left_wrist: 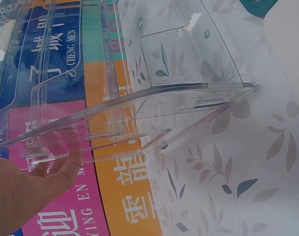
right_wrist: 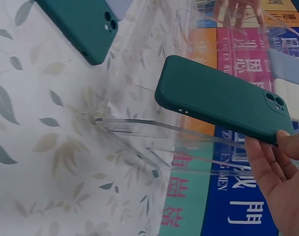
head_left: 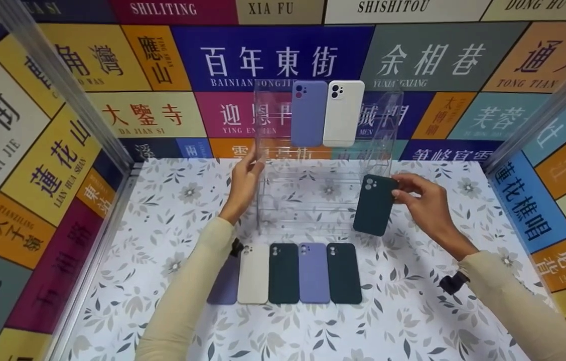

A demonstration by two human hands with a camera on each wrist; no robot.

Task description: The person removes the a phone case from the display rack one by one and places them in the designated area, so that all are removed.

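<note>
A clear tiered display stand [head_left: 259,200] stands upright on the table. At its left side my left hand [head_left: 245,183] holds the edge; in the left wrist view its fingers [left_wrist: 61,172] lie against the transparent side panel. Between thumb and fingers, my right hand [head_left: 428,203] pinches a dark green phone case [head_left: 374,205] by its edge near the camera cutout. That case is slightly tilted before the stand's right side, its back facing out. On the top tier a purple phone case [head_left: 308,113] and a white phone case [head_left: 343,113] sit side by side.
In front of the stand lies a row of phone cases: a purple one [head_left: 224,286] partly hidden by my left sleeve, a white one [head_left: 253,276], a green one [head_left: 284,276], another purple one [head_left: 314,276] and another green one [head_left: 344,276]. Sign-patterned walls [head_left: 283,55] enclose the leaf-print table [head_left: 413,311].
</note>
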